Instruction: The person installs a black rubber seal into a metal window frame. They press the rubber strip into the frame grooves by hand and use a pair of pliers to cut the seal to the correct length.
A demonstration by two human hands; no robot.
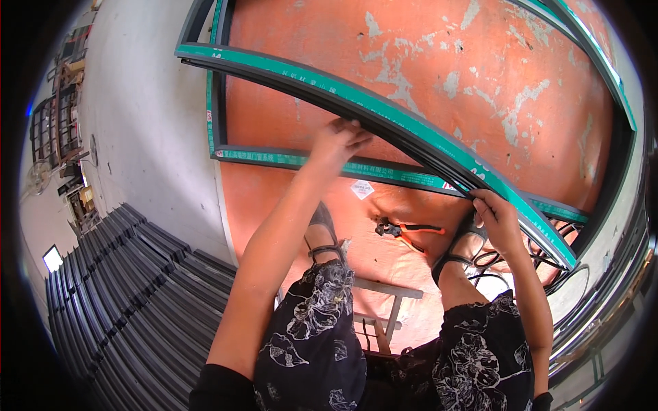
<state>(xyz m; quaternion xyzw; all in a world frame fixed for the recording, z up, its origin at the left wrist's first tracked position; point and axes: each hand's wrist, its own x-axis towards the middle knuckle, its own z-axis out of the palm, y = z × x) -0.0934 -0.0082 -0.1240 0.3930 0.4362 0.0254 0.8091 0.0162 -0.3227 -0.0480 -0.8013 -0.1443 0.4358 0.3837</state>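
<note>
A dark grey window frame with green protective film (411, 127) slants across in front of me, its far left end higher and its near right end by my right arm. A thin black rubber strip (439, 171) runs along its near side. My left hand (336, 145) is slightly blurred, its fingers curled against the strip at mid-length. Lower down on the right, my right hand (499, 218) pinches the strip between thumb and fingers close to the frame. The fingertips of both hands are partly hidden.
Pliers with orange-and-black handles (401, 229) lie on the worn orange floor between my feet. Black coiled strip (490, 264) lies beside my right foot. Long dark profiles (137, 301) are stacked at the left. Another green-filmed frame bar (288, 159) lies beneath; a pale wall (147, 123) stands left.
</note>
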